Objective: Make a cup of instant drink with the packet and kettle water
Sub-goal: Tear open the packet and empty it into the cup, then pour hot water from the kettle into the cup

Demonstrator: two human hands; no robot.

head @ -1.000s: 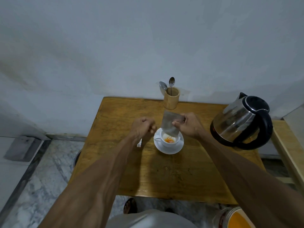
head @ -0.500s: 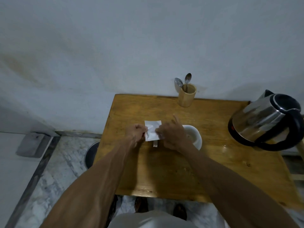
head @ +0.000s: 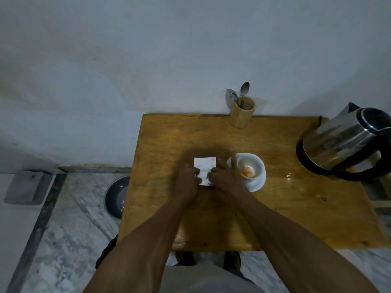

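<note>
A white packet (head: pixel 204 168) lies flat on the wooden table (head: pixel 296 208), pinched on its left side by my left hand (head: pixel 187 182) and on its right side by my right hand (head: pixel 227 178), whose index finger points away. Just right of the packet a white cup (head: pixel 250 166) stands on a white saucer (head: pixel 259 182); orange powder sits in the cup's bottom. A steel kettle (head: pixel 347 142) with a black lid and handle stands at the table's right edge.
A wooden holder (head: pixel 242 114) with two spoons stands at the table's back edge by the wall. A round metal dish (head: pixel 115 196) lies on the marble floor left of the table. My feet show under the table's near edge.
The packet was tipped over the cup in my right hand a second ago. It now lies left of the cup with both hands on it. The view has shifted left.
</note>
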